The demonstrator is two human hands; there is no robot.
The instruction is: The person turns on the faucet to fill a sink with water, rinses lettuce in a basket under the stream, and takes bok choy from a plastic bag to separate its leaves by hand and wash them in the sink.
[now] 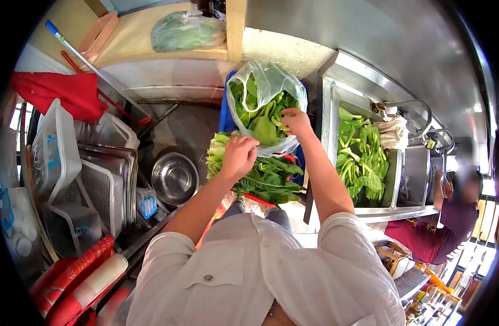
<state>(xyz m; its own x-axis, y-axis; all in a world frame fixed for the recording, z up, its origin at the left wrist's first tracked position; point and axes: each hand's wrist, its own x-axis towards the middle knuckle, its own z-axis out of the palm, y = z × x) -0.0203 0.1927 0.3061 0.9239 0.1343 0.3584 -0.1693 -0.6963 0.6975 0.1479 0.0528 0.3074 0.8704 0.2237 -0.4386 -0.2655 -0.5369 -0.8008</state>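
A clear plastic bag [293, 87] with leafy greens [266, 122] inside stands in a blue crate [224, 111]. My right hand [297, 123] is at the bag's right side, its fingers closed together at the leaves; what they pinch is too small to make out. At the bag's lower left, my left hand [239, 156] has its fingers curled at the plastic edge, above more greens. Those darker leaves [271, 176] lie in front of the bag, over a red rim [257, 200], with paler leaves [217, 155] at their left.
At right, a steel sink [330, 117] holds greens [363, 157] beside a tap [418, 106] and cloth [392, 132]. A person [458, 217] stands far right. A metal bowl [175, 178] and white baskets [105, 190] are at left. A bagged vegetable [187, 33] lies on the shelf.
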